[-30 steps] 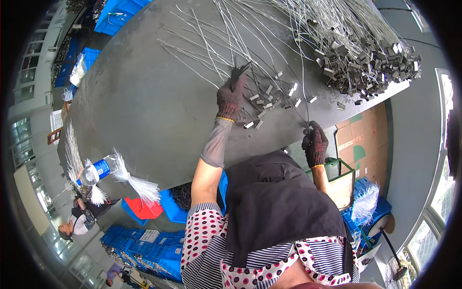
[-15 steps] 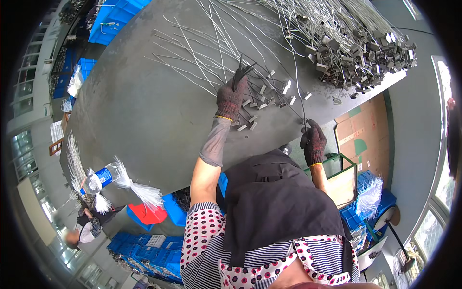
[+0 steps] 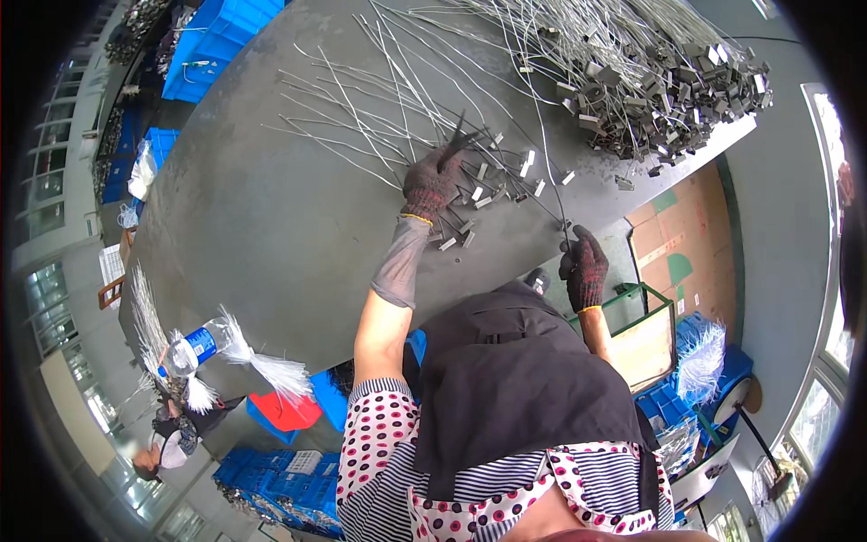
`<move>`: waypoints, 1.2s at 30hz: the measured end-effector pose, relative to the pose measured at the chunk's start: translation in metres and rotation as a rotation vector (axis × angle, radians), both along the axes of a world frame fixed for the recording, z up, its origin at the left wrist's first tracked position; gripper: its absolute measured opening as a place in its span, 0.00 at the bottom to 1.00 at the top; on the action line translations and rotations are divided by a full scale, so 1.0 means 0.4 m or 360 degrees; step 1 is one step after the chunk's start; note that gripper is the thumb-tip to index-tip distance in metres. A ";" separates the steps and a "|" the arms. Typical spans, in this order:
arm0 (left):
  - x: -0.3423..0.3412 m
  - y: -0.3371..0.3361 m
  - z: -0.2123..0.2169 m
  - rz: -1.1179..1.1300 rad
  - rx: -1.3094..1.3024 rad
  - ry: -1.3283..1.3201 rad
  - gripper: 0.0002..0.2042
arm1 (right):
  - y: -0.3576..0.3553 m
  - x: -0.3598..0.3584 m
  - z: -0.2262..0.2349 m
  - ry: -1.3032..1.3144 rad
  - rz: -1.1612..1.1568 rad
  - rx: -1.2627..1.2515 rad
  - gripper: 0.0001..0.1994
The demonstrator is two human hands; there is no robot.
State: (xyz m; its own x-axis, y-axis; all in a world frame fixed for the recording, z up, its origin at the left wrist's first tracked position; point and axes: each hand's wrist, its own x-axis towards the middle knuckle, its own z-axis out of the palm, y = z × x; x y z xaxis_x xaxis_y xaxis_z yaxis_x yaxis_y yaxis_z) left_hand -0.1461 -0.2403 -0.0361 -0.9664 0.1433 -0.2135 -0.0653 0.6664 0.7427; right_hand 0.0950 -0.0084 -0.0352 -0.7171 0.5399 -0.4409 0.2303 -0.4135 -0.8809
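Your gloved left hand (image 3: 435, 183) closes on a bunch of thin steel wires (image 3: 361, 117) fanned across the grey table (image 3: 271, 235) — springy, light, best gripped near the tagged ends — while your right hand (image 3: 584, 268) pinches one strand at the edge.

Your left hand (image 3: 432, 183), in a dark knitted glove with a grey sleeve over the forearm, reaches far forward, arm nearly straight, fingers curled shut in a pinch. Your right hand (image 3: 584, 266), gloved the same, sits lower and closer to your body, elbow bent, fingers closed.
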 end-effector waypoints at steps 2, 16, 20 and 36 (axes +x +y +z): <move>0.000 0.011 0.004 0.0064 0.0315 -0.0029 0.19 | -0.001 0.000 0.006 -0.0007 -0.0004 -0.0003 0.21; -0.042 0.022 -0.018 -0.0005 -0.0096 -0.0276 0.23 | 0.000 0.003 0.019 -0.0039 -0.0050 0.0036 0.23; -0.037 0.050 -0.046 0.0165 0.0524 -0.0189 0.22 | -0.007 -0.004 0.019 -0.0024 -0.0045 0.0034 0.23; -0.061 0.103 -0.019 -0.0031 -0.0217 0.0041 0.20 | -0.006 -0.008 0.007 -0.0077 -0.0046 0.0010 0.21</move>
